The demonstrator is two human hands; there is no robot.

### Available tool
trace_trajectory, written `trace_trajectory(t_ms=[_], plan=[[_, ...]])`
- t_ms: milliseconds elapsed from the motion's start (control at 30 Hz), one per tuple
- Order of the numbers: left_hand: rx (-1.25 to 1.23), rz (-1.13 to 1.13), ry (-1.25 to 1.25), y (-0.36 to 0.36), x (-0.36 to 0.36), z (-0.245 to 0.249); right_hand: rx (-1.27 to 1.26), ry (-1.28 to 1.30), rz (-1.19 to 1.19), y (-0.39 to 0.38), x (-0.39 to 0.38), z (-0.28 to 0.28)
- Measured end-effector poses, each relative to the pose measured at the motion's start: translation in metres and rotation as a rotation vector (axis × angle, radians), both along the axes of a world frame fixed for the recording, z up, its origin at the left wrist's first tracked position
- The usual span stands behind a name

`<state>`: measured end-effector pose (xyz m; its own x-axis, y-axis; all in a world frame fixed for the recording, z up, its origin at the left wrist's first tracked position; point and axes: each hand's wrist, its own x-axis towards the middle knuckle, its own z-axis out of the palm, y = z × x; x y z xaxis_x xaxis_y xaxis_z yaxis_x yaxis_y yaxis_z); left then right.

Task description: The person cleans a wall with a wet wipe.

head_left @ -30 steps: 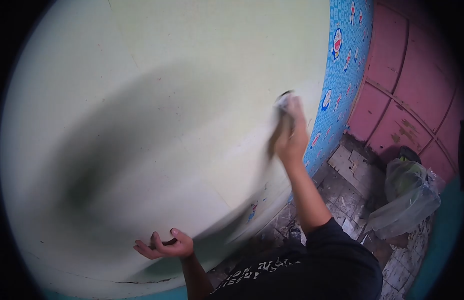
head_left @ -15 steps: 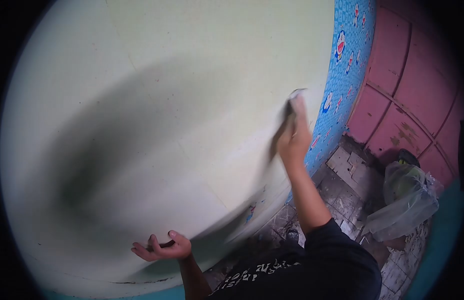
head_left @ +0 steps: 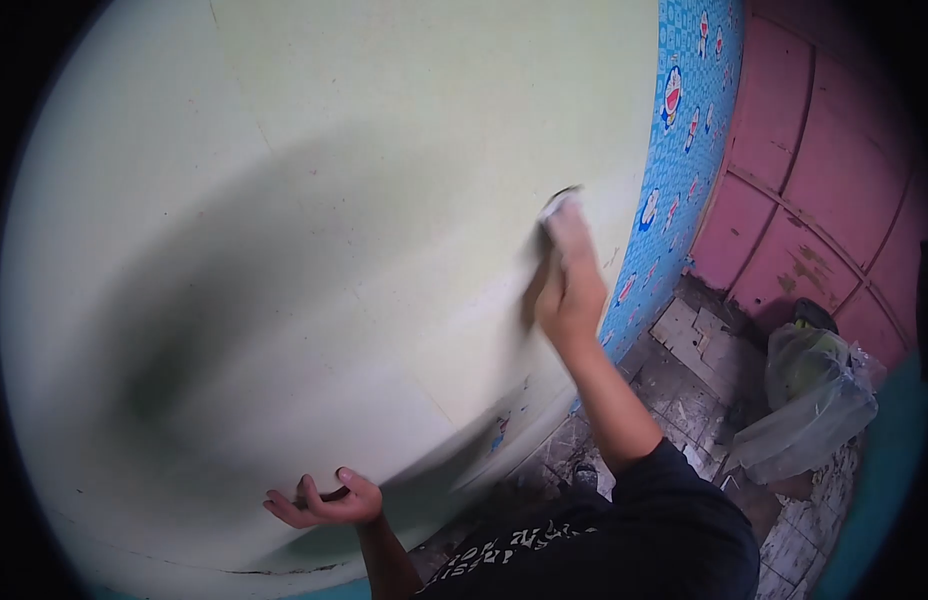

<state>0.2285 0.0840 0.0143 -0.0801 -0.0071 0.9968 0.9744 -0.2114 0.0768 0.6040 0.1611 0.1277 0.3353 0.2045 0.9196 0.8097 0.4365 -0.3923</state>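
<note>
A large pale, cream-coloured surface fills most of the view, with shadows across it. My right hand is closed round a small, pale object with a dark edge, blurred and pressed against the surface; what it is I cannot make out. Low in the view, my left hand has its palm up and its fingers curled but apart, with nothing in it, beside the surface.
Blue wallpaper with cartoon figures borders the pale surface on the right. Beyond it stands a pink panelled wall. A clear plastic bag lies on the worn tiled floor. Teal paint shows at the lower right.
My right hand has moved a little left across the surface with the object in it. My left hand stays nearly where it was. The view has shifted slightly.
</note>
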Motion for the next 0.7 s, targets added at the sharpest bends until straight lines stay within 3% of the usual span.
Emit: trace_trajectory(t_ms=[133,267,333,467,633,700], plan=[[-0.015,0.031,0.015,-0.003,-0.003,-0.002,-0.101,0.394,0.052,0.020,0.043,0.006],[-0.001,0.029,0.008,0.001,0.001,0.001,0.010,-0.141,0.063,-0.008,-0.009,-0.006],[-0.007,0.016,0.001,-0.001,0.002,0.002,-0.006,-0.224,0.045,-0.008,0.003,-0.006],[-0.038,0.001,-0.021,-0.009,0.005,0.004,-0.104,0.352,0.021,0.020,0.053,0.003],[-0.012,0.015,0.006,-0.002,0.000,0.000,0.014,-0.156,0.022,-0.003,0.005,0.001],[-0.009,0.017,0.010,-0.001,0.000,0.000,0.020,-0.179,-0.018,-0.004,0.011,-0.004]])
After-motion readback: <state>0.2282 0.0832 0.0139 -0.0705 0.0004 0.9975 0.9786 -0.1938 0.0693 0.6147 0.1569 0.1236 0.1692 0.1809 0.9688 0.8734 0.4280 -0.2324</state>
